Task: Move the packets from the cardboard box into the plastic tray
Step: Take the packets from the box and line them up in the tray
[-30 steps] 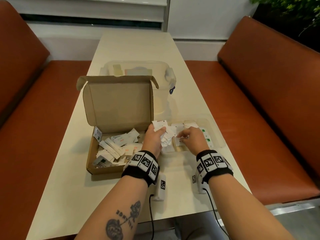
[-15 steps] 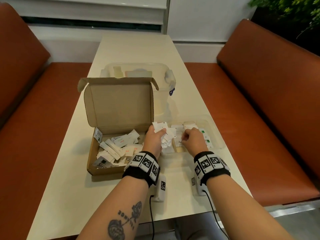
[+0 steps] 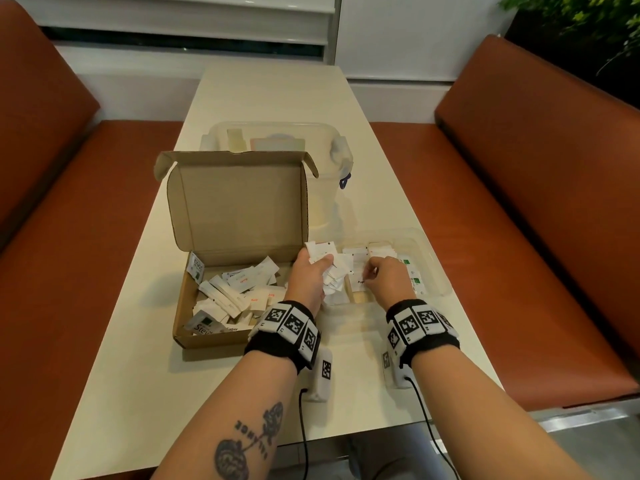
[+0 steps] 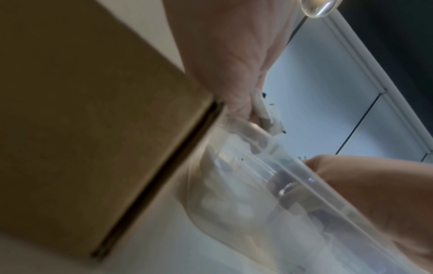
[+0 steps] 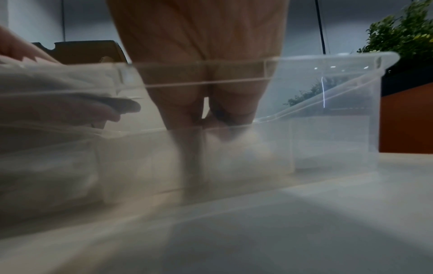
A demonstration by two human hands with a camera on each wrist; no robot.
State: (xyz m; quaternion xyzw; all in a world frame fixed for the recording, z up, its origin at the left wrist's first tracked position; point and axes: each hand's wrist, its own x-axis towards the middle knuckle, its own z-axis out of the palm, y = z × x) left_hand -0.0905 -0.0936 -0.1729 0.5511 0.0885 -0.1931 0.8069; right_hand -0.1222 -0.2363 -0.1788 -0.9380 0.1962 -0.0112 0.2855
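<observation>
Cardboard box point(image 3: 221, 327) open on the pale table point(image 3: 270, 98), lid standing upright at the back, loose white packets point(image 3: 232, 292) heaped inside. Clear plastic tray point(image 3: 434, 261) just to the right of the box, close against its side wall, more packets laid flat in its compartments point(image 3: 414, 275).

Left hand point(image 3: 306, 280) over the gap between box and tray, fingers curled round a crumpled bunch of packets point(image 3: 330, 268) held above the tray's left end. Same clutch seen from the left wrist: paper edges poking out of the closed fingers point(image 4: 236, 103), box wall and tray rim right below.

Right hand point(image 3: 388, 280) reaching down into the tray's middle, fingers bent onto a packet printed with dark letters point(image 3: 359, 279); pinching or merely pressing, cannot tell. Right-wrist view blurred through the tray wall, fingertips point(image 5: 180, 118) down among the packets.

Beyond the box, a lidded clear storage tub point(image 3: 332, 147) with a blue clip, partly hidden by the raised lid. Orange bench seats point(image 3: 540, 188) on both sides, green plant point(image 3: 588, 15) at the far right corner.
</observation>
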